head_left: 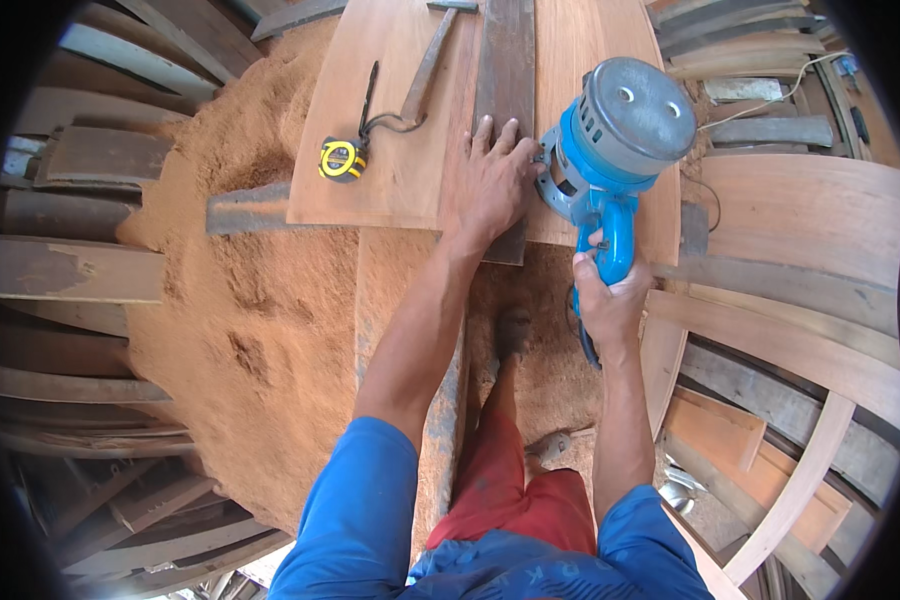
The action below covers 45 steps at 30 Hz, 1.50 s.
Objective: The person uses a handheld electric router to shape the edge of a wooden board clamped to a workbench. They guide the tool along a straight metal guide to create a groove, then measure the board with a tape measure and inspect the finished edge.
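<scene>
My right hand (610, 295) is wrapped round the rear handle of a blue router (635, 125) with a grey round motor top. The router stands at the right part of a reddish wooden board (400, 190). My left hand (495, 180) lies with fingers stretched out on a dark narrow plank (507, 60) that runs lengthwise over the board, close beside the router's base. Left of that hand rest a black and yellow tape measure (342, 160), a thin dark pencil-like stick (369, 95) and a hammer (432, 65). The router's bit is hidden.
Sawdust (260, 330) heaps up on the left around a support beam (395, 300). Stacked planks (70, 268) line the left side, and more boards (800, 220) lie on the right. A cord (582, 330) hangs below the router's handle.
</scene>
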Available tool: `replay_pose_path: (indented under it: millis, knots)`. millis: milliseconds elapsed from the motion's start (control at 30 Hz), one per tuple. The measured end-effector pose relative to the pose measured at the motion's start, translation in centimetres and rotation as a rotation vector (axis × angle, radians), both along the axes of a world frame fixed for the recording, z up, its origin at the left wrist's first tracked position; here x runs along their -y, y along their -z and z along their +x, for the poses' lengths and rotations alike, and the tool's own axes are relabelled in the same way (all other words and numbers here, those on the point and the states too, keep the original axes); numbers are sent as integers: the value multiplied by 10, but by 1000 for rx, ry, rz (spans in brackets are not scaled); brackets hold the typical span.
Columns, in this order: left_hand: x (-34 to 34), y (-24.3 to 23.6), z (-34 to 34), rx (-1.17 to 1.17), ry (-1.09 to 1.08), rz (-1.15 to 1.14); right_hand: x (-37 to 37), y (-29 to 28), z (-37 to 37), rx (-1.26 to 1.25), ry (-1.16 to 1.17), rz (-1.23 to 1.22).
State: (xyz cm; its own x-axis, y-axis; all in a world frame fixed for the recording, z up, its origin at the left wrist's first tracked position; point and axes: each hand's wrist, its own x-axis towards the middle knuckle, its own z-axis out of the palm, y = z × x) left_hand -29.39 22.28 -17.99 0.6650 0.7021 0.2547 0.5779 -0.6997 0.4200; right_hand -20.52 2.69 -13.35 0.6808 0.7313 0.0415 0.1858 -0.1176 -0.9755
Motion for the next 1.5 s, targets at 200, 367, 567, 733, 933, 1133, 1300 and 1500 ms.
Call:
replay_pose_path:
  millis: [200, 367, 567, 733, 933, 1133, 1300, 1500]
  knots:
    - [-2, 3, 0, 42, -20, -57, -3, -2, 1, -7, -19, -16]
    - [0, -1, 0, 27, -25, -107, -8, 3, 0, 25, 19, 61]
    - [2, -5, -1, 19, -36, -112, -9, 2, 5, -30, -15, -5]
    - [3, -7, -5, -8, -3, -93, -13, 4, 8, -21, -1, 6]
    - [1, -4, -5, -20, 7, -113, -17, 1, 11, -5, -2, 16]
    - [1, -4, -4, 18, 0, -103, -21, 2, 15, -42, -8, 14]
    - [5, -12, -1, -35, 14, -22, -21, 2, 19, -86, -22, -13]
    - [-9, -10, 20, 21, -57, -93, -20, -2, 16, -52, -38, 0]
